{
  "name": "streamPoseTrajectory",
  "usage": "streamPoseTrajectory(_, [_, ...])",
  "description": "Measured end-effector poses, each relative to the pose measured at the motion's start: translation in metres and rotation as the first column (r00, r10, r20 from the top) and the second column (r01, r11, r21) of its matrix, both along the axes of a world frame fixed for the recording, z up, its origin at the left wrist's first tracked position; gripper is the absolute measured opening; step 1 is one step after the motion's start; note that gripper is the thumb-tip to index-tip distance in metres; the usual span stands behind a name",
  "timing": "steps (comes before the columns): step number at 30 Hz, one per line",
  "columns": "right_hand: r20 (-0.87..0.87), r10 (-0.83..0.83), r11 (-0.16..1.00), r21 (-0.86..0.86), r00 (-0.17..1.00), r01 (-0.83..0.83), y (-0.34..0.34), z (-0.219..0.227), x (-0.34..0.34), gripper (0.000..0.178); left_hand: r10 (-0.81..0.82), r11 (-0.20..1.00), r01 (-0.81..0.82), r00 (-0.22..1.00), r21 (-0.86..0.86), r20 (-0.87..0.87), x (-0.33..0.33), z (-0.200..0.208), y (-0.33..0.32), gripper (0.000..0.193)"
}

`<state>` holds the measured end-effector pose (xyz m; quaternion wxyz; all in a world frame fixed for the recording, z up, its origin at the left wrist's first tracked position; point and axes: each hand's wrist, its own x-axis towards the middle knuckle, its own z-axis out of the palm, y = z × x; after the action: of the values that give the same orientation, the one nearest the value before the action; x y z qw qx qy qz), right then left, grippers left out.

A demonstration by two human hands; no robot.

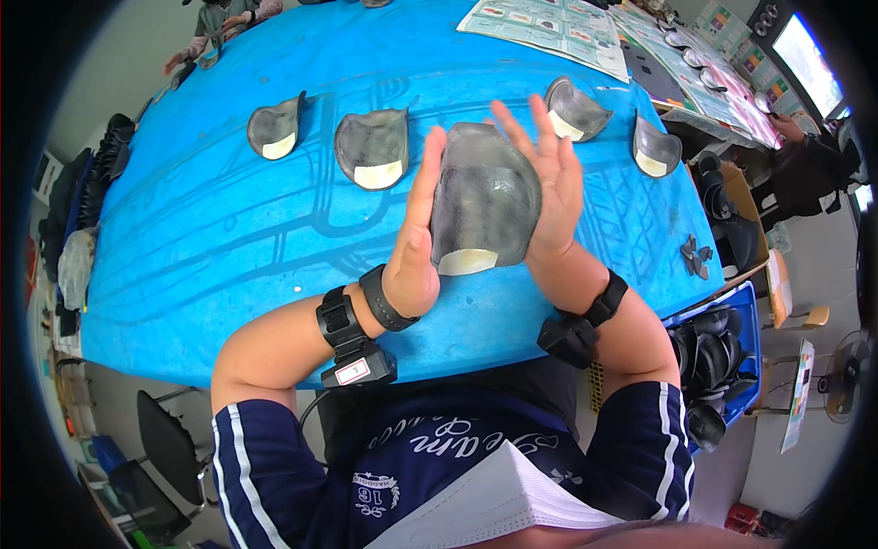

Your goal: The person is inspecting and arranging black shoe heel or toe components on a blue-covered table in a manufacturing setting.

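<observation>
A dark grey, curved moulded piece [485, 201] with a pale yellow label along its near edge is held up in front of me, above the blue table cover [283, 210]. My left hand [416, 247] lies flat against its left side, fingers straight and pointing away. Along the other side my right hand [555, 188] bears on it with the palm, its fingers spread. The piece is pinned between the two palms. Similar grey pieces lie beyond: one [274, 128] at far left, one [372, 149] nearer the middle, one [576, 110] behind my right fingers, one [656, 146] at right.
Small dark bits [696, 256] lie near the table's right edge. Printed sheets [549, 32] cover the far right. Beside the table stand a cardboard box [745, 220] and a blue crate [752, 343] of dark pieces. People [224, 18] are at the far left and right.
</observation>
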<state>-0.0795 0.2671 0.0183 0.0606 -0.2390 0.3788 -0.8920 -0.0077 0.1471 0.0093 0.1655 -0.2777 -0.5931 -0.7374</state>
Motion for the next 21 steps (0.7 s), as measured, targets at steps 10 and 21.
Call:
streamPoseTrajectory(10, [0.172, 0.346, 0.935, -0.15, 0.922, -0.323, -0.006, -0.003, -0.01, 0.054, 0.013, 1.0, -0.013, 1.0, 0.001, 0.007, -0.001, -0.005, 0.002, 0.08])
streamPoseTrajectory(21, [0.165, 0.482, 0.876, -0.132, 0.861, -0.465, 0.001, -0.019, -0.025, 0.07, 0.059, 0.996, -0.066, 0.991, 0.056, 0.119, -0.005, -0.005, 0.011, 0.077])
